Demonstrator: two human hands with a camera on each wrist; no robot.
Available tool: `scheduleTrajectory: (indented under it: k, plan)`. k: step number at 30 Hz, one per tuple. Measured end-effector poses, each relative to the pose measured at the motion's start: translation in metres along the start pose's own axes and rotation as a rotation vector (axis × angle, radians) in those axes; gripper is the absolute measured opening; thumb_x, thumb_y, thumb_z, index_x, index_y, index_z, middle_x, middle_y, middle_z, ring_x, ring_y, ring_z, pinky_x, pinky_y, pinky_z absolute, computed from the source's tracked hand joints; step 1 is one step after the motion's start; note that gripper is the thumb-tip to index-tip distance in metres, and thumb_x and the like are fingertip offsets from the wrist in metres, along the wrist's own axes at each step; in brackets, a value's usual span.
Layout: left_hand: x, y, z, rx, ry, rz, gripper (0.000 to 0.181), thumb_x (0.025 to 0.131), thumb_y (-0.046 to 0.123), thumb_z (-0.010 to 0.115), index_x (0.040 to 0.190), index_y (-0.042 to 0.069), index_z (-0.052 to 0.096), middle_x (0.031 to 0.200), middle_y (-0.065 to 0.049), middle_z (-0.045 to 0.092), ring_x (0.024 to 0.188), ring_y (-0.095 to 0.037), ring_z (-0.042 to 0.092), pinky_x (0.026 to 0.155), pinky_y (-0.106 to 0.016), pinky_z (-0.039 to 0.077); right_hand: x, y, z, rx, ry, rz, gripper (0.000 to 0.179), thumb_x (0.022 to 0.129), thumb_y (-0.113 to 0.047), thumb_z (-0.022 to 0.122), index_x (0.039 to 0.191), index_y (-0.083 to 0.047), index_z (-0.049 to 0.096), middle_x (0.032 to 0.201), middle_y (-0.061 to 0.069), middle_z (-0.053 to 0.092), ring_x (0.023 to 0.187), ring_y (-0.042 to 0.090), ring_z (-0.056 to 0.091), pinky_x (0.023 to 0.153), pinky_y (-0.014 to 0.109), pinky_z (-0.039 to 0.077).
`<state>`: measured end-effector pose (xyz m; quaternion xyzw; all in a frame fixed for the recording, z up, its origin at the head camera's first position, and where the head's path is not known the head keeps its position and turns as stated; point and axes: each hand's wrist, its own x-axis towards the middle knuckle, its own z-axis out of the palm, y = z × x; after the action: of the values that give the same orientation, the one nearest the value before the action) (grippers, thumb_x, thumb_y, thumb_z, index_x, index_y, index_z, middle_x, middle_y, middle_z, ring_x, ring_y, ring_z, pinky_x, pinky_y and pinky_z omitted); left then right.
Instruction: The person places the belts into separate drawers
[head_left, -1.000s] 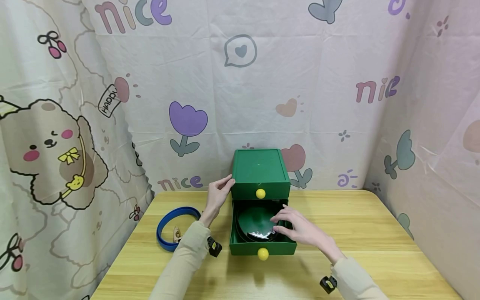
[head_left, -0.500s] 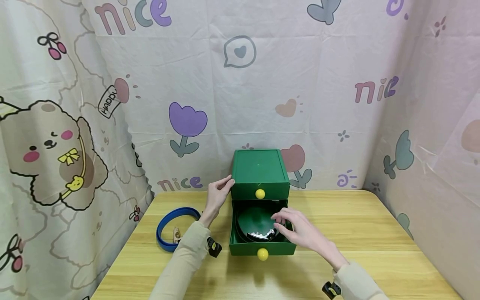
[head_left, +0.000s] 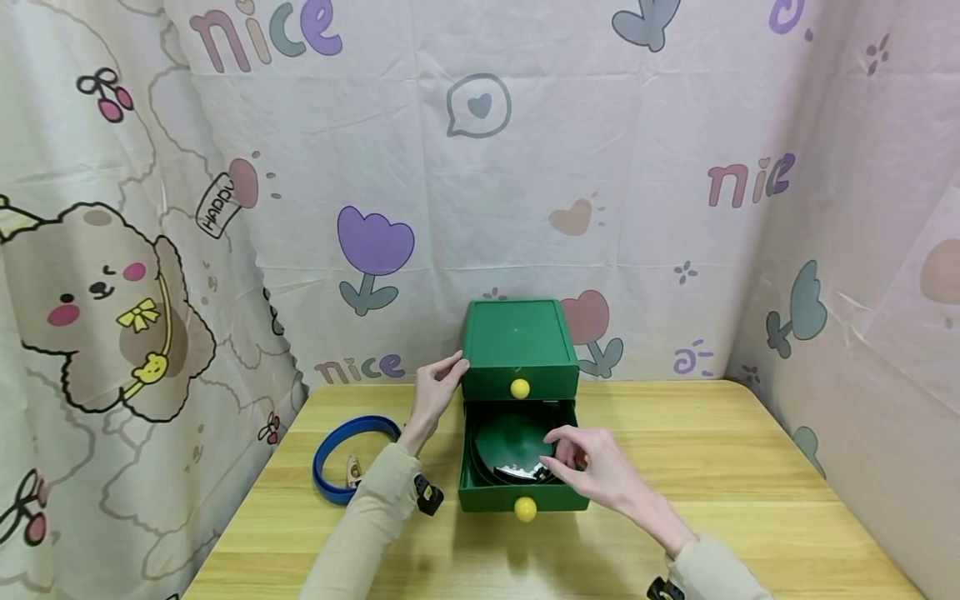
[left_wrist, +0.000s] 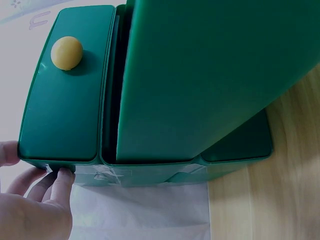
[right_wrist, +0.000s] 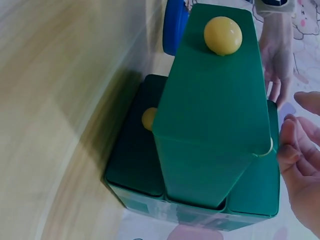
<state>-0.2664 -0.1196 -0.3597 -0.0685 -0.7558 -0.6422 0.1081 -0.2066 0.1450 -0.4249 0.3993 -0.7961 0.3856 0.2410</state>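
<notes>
A green drawer box [head_left: 517,333] with yellow knobs stands at the back of the table. Its lower drawer [head_left: 491,498] is pulled out, and inside lies a black belt [head_left: 483,475] coiled in a ring with a glittering silver part. My left hand [head_left: 433,396] holds the box's upper left corner, with fingers [left_wrist: 61,187] against the side and another at the top edge. Over the right wall of the drawer hovers my right hand [head_left: 596,471], fingers bent loosely and thumb apart from them. Nothing shows in its fingers in the right wrist view.
A blue belt [head_left: 330,446] with a gold-coloured buckle [head_left: 353,472] lies coiled on the wooden table [head_left: 690,467], left of the box. Behind the table hangs a patterned curtain [head_left: 480,183]. The upper drawer [head_left: 547,383] of the box is closed.
My right hand has drawn slightly down toward the drawer's front right corner, its fingers bending more. The left hand, box and belts have stayed in place.
</notes>
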Motion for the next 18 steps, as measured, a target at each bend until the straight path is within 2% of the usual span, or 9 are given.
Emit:
scheduleTrajectory:
  k: [9,13,18]
  plan:
    - [0.021,-0.037,0.002,-0.021,0.012,-0.005,0.042,0.101,0.020,0.062,0.139,0.002,0.059,0.140,-0.019,0.060,0.130,-0.034,0.058,0.110,-0.045,0.048,-0.005,-0.005,0.009,0.073,0.049,-0.107,0.026,0.074,0.005,0.083,0.092,-0.005,0.068,0.054,-0.006,0.063,0.046,-0.007,0.052,0.045,0.004,0.040]
    - [0.022,-0.040,0.003,-0.020,0.022,0.000,0.042,0.099,0.023,0.065,0.137,0.005,0.062,0.138,-0.017,0.063,0.128,-0.032,0.060,0.109,-0.044,0.049,-0.009,-0.008,0.014,0.064,0.041,-0.138,0.029,0.071,0.005,0.085,0.091,-0.004,0.067,0.054,-0.006,0.064,0.045,-0.008,0.053,0.045,0.003,0.040]
    - [0.021,-0.039,0.002,-0.018,0.031,0.002,0.041,0.099,0.023,0.065,0.136,0.007,0.064,0.137,-0.016,0.065,0.127,-0.031,0.062,0.107,-0.044,0.050,-0.014,-0.013,0.020,0.057,0.028,-0.143,0.026,0.073,0.003,0.084,0.092,-0.005,0.067,0.054,-0.008,0.063,0.048,-0.011,0.052,0.047,0.003,0.041]
